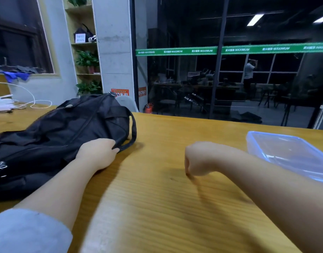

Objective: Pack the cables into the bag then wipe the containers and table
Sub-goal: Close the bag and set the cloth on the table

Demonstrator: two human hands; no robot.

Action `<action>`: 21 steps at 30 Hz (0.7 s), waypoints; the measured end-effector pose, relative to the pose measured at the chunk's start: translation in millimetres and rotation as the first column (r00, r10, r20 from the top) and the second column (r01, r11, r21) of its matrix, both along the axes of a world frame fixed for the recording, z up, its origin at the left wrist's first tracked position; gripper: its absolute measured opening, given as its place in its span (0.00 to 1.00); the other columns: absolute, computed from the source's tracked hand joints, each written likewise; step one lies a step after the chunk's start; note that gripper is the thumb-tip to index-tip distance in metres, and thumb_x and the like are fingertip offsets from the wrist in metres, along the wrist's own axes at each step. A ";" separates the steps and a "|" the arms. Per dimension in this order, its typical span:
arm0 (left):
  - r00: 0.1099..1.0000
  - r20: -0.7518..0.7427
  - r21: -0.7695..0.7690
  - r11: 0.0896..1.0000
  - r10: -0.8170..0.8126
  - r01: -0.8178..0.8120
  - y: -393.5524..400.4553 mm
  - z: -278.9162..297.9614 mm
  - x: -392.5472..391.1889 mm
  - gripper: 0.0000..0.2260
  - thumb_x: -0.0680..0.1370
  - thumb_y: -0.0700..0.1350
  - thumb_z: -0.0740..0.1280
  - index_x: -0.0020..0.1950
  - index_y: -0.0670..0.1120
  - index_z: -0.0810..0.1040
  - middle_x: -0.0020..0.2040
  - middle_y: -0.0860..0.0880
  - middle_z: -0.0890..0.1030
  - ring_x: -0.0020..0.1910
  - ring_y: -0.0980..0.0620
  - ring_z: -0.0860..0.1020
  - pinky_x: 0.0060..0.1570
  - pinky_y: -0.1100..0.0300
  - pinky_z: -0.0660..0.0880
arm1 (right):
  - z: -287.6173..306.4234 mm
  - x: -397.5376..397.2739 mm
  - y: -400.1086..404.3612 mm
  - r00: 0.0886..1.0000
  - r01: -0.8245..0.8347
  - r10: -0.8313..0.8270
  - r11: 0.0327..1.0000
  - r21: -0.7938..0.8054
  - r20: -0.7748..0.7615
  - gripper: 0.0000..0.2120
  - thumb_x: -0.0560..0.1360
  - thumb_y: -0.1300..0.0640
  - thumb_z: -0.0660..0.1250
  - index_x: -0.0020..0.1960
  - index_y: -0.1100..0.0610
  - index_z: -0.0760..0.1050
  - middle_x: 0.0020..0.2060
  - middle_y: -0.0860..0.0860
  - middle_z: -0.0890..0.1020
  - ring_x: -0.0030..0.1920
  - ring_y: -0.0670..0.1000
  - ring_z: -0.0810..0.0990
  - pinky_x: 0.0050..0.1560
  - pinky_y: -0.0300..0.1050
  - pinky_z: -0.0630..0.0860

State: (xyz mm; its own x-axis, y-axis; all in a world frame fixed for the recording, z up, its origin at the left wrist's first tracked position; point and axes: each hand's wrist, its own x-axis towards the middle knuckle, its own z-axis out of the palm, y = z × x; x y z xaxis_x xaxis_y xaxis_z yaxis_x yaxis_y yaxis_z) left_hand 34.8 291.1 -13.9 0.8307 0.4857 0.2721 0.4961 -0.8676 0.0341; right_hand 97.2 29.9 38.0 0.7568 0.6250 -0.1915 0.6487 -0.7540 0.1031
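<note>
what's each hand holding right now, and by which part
The left hand grips the black bag at its near edge, where the strap loop starts. The right hand is curled; whether it holds anything cannot be told.

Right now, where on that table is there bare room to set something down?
Bare wood runs between the black bag and the clear container, behind both hands, and along the near edge of the table between the forearms. The left side is crowded by the bag, gripped by the left hand.
</note>
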 end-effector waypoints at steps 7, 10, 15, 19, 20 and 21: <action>0.920 0.035 0.031 0.921 -0.390 0.390 -69.0 -1.4 -10.1 0.13 0.78 0.58 0.57 0.43 0.51 0.73 0.42 0.55 0.77 0.44 0.54 0.75 0.45 0.56 0.73 | 7.8 13.2 -0.1 0.977 0.139 -0.102 0.971 0.193 -0.190 0.16 0.73 0.58 0.58 0.57 0.56 0.78 0.46 0.51 0.83 0.44 0.51 0.83 0.49 0.48 0.81; 0.834 0.076 0.088 0.837 -0.546 0.540 -83.4 -5.5 -12.5 0.14 0.78 0.59 0.56 0.44 0.50 0.73 0.43 0.55 0.76 0.46 0.56 0.75 0.45 0.61 0.70 | 20.5 14.5 -2.0 0.973 0.114 -0.210 0.796 0.595 0.094 0.13 0.74 0.57 0.57 0.51 0.55 0.79 0.43 0.52 0.82 0.43 0.55 0.80 0.42 0.47 0.78; 0.586 0.246 0.167 0.629 -0.772 0.759 -92.6 -14.2 -15.4 0.18 0.77 0.60 0.56 0.37 0.48 0.70 0.36 0.54 0.74 0.42 0.54 0.76 0.45 0.54 0.75 | 42.5 19.7 3.3 0.875 -0.313 -0.076 0.667 0.677 0.479 0.13 0.76 0.58 0.58 0.59 0.54 0.73 0.54 0.50 0.77 0.59 0.53 0.70 0.56 0.51 0.71; 0.465 0.287 0.290 0.539 -0.837 0.791 -95.6 -9.4 -15.9 0.17 0.78 0.55 0.60 0.33 0.51 0.60 0.32 0.55 0.66 0.34 0.56 0.66 0.31 0.55 0.71 | 44.0 35.2 13.2 0.851 -0.347 0.079 0.826 0.444 0.519 0.24 0.76 0.50 0.59 0.71 0.52 0.64 0.71 0.49 0.66 0.74 0.51 0.55 0.73 0.54 0.56; 0.448 0.312 0.281 0.531 -0.838 0.799 -94.4 -7.4 -15.2 0.17 0.78 0.55 0.58 0.33 0.51 0.60 0.32 0.55 0.66 0.34 0.56 0.66 0.31 0.55 0.70 | 43.2 40.9 14.3 0.873 -0.303 0.087 0.868 0.393 0.480 0.28 0.76 0.47 0.59 0.74 0.51 0.59 0.75 0.48 0.60 0.76 0.50 0.50 0.75 0.56 0.49; 0.437 0.341 0.249 0.529 -0.832 0.811 -92.5 -5.9 -14.2 0.17 0.79 0.56 0.56 0.33 0.50 0.62 0.33 0.55 0.67 0.35 0.56 0.67 0.32 0.54 0.70 | 41.7 47.0 14.9 0.891 -0.257 0.086 0.905 0.339 0.446 0.31 0.75 0.45 0.60 0.76 0.50 0.55 0.76 0.46 0.56 0.77 0.49 0.46 0.75 0.58 0.45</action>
